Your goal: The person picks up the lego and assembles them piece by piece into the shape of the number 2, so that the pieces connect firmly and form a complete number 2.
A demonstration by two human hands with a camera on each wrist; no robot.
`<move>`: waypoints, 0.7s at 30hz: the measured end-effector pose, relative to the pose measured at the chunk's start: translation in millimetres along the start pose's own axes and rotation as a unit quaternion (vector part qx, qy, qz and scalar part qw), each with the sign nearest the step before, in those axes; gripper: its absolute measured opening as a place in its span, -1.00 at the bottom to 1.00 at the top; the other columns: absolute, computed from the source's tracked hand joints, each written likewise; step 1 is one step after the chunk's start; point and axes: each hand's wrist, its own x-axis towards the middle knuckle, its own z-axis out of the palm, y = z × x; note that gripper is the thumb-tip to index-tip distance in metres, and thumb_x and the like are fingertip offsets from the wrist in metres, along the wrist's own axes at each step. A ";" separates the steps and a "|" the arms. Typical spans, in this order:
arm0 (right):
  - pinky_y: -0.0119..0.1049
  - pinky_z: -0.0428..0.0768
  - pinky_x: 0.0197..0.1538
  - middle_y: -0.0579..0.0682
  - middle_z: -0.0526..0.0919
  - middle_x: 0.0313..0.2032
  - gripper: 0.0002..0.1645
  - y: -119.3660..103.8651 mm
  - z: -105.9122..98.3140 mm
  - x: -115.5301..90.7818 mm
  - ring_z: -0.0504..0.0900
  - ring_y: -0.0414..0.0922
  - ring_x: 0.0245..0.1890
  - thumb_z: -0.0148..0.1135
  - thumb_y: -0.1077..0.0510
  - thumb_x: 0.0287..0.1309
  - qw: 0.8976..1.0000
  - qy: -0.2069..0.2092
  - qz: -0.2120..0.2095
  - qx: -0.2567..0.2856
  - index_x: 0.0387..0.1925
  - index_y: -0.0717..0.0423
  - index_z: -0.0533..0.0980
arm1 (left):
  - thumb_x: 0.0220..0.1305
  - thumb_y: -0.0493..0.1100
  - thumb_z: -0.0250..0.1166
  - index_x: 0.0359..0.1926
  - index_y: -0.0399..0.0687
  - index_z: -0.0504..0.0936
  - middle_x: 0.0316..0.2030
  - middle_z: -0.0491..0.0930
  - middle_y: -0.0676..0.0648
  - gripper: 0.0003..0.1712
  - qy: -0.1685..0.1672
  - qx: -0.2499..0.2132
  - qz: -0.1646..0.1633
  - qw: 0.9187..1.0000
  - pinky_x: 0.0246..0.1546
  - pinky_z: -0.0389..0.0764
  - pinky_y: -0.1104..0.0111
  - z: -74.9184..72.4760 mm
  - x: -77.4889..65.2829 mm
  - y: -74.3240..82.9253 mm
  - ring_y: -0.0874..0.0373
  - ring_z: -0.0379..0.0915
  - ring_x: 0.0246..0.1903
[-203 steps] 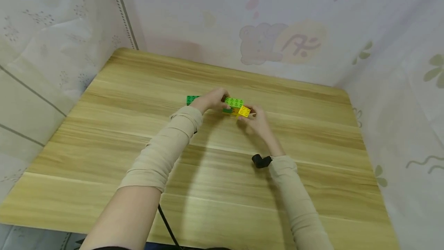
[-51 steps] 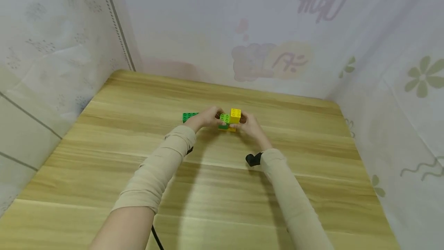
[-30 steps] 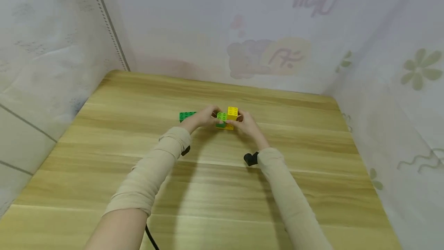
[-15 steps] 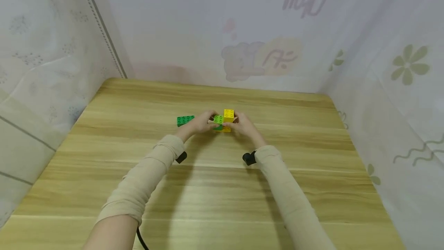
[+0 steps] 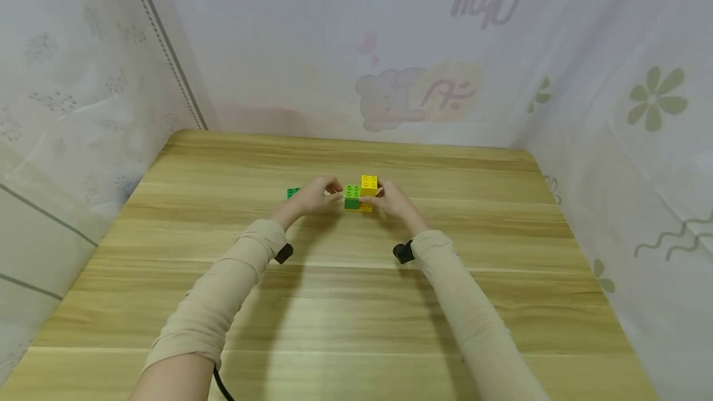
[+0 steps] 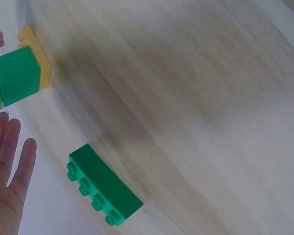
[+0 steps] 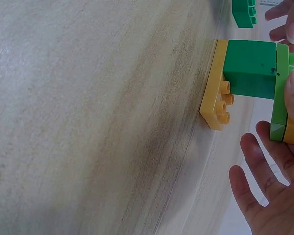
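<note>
A small toy-brick stack stands mid-table in the head view. Its base is a thin orange-yellow plate (image 7: 214, 90), which bears a dark green brick (image 7: 250, 67). A thin light green plate (image 5: 352, 190) lies over that brick and juts out to the right. On its right part sits a yellow brick (image 5: 369, 185). My right hand (image 5: 392, 198) pinches the yellow brick, thumb in front, its other fingers spread in the right wrist view. My left hand (image 5: 316, 195) is just left of the stack, apart from it, fingers loosely extended and holding nothing.
A separate long dark green brick (image 6: 103, 186) lies on the wooden table (image 5: 345, 314) to the left, partly hidden behind my left hand in the head view. Patterned sheeting (image 5: 312, 48) hangs behind and beside the table. A black cable (image 5: 221, 383) runs below my left forearm.
My left hand has let go of the light green plate and drawn left. Earlier the plate and yellow brick were tilted; now they sit level over the dark green brick. My right hand keeps its hold.
</note>
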 end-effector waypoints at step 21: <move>-0.23 0.53 -0.05 0.09 0.53 -0.08 -0.51 3.1 -0.9 1.9 0.51 -0.02 -0.12 0.19 -0.01 0.14 1.000 -0.004 0.001 -0.007 0.03 0.15 0.36 | 0.30 -0.23 0.09 -0.05 -0.40 0.46 -0.08 0.52 -0.32 -0.69 0.032 0.006 -0.008 0.999 0.08 0.41 0.06 -18.1 -12.1 -22.2 -0.15 0.41 0.00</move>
